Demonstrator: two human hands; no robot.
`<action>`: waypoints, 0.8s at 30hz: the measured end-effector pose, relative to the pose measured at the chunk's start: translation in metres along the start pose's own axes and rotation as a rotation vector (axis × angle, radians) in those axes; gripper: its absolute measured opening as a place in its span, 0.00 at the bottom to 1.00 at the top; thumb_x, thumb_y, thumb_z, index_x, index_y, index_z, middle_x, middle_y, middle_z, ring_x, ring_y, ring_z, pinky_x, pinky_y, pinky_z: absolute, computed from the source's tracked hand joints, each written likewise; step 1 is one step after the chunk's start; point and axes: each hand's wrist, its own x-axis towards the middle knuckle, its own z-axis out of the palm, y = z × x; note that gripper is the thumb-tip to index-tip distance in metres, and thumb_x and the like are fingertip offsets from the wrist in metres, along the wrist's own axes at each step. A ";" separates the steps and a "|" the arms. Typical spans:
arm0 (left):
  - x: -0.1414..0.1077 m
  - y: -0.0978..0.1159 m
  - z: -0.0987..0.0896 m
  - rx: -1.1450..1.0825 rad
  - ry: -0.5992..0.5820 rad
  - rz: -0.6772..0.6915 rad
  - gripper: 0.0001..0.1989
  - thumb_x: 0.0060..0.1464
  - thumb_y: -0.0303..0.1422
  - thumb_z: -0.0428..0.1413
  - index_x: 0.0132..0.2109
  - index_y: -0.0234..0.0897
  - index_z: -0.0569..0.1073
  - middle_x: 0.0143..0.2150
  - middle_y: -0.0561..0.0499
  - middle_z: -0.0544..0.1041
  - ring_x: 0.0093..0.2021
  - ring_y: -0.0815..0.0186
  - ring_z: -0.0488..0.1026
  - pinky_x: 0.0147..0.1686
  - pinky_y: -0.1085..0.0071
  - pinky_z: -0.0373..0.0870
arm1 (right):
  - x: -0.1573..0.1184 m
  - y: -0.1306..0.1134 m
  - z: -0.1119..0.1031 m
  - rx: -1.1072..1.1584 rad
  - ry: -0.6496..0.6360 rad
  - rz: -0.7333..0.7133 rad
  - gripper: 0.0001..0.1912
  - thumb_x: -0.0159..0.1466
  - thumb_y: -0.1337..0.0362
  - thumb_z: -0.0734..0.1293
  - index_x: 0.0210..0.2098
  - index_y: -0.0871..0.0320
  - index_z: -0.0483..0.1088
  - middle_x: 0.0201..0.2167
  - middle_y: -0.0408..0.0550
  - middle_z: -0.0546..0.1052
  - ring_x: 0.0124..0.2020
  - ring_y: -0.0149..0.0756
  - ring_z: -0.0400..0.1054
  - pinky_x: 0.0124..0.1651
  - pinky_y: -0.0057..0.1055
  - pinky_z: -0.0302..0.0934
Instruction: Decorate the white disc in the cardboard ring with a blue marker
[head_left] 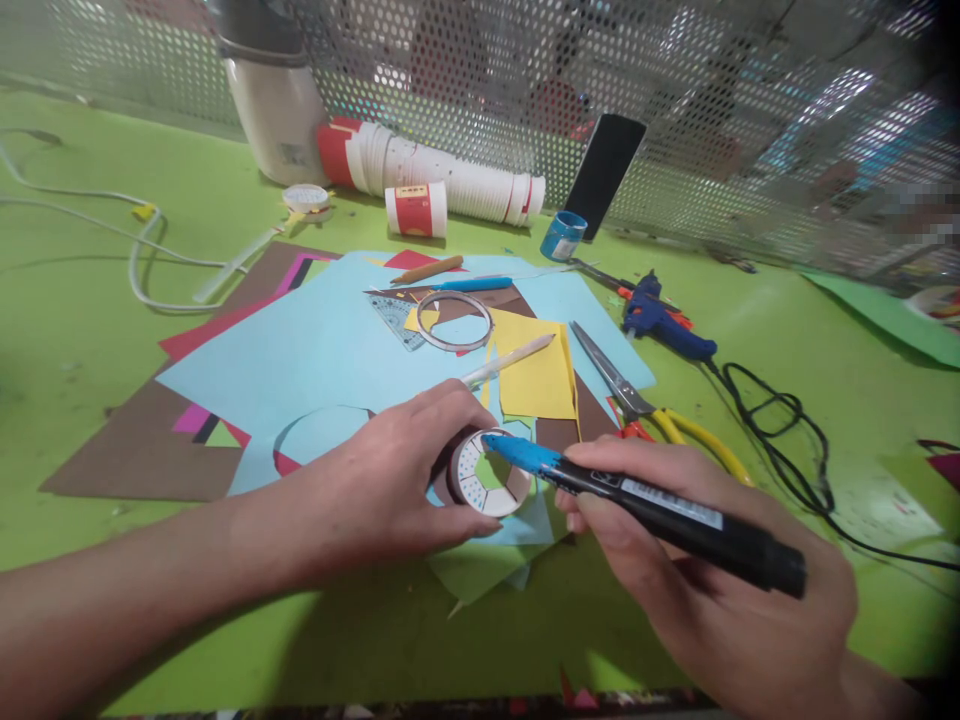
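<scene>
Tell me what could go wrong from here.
The marker has its blue tip at or almost at the white ring, so a slip might smear ink across its dividing lines. The left hand grips the ring close to that tip and could get inked. The scissors lie just beyond the right hand; a careless sweep could knock them.

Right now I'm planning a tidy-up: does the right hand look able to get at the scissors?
Probably not while the right hand holds the marker; otherwise likely yes, as the scissors lie just beyond it, apparently uncovered.
</scene>
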 end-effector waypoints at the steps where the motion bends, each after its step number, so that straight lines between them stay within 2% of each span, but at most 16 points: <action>1: 0.000 0.000 0.000 0.000 -0.003 -0.001 0.19 0.50 0.36 0.62 0.48 0.40 0.68 0.45 0.51 0.72 0.43 0.62 0.71 0.41 0.65 0.69 | 0.000 0.000 0.000 -0.007 0.001 -0.005 0.07 0.60 0.71 0.70 0.38 0.58 0.75 0.29 0.41 0.81 0.26 0.24 0.77 0.34 0.14 0.71; 7: -0.001 0.000 0.000 0.000 0.002 -0.003 0.19 0.50 0.36 0.62 0.48 0.40 0.68 0.45 0.52 0.72 0.43 0.62 0.72 0.41 0.66 0.69 | 0.001 0.002 0.000 -0.020 0.001 -0.002 0.07 0.60 0.70 0.69 0.39 0.57 0.75 0.30 0.41 0.81 0.26 0.26 0.77 0.33 0.16 0.72; 16: -0.002 -0.001 0.001 0.011 0.015 0.018 0.19 0.50 0.36 0.62 0.48 0.40 0.68 0.45 0.51 0.72 0.44 0.62 0.72 0.42 0.65 0.69 | 0.000 0.000 0.001 0.009 0.000 0.007 0.07 0.60 0.71 0.70 0.38 0.58 0.75 0.29 0.40 0.81 0.26 0.22 0.76 0.35 0.12 0.70; 24: -0.001 0.001 0.000 0.016 0.001 0.000 0.17 0.50 0.35 0.62 0.47 0.41 0.68 0.45 0.51 0.73 0.43 0.61 0.72 0.41 0.65 0.70 | 0.001 -0.001 0.000 -0.001 -0.018 0.004 0.06 0.60 0.71 0.70 0.38 0.57 0.75 0.28 0.40 0.81 0.24 0.24 0.76 0.32 0.16 0.71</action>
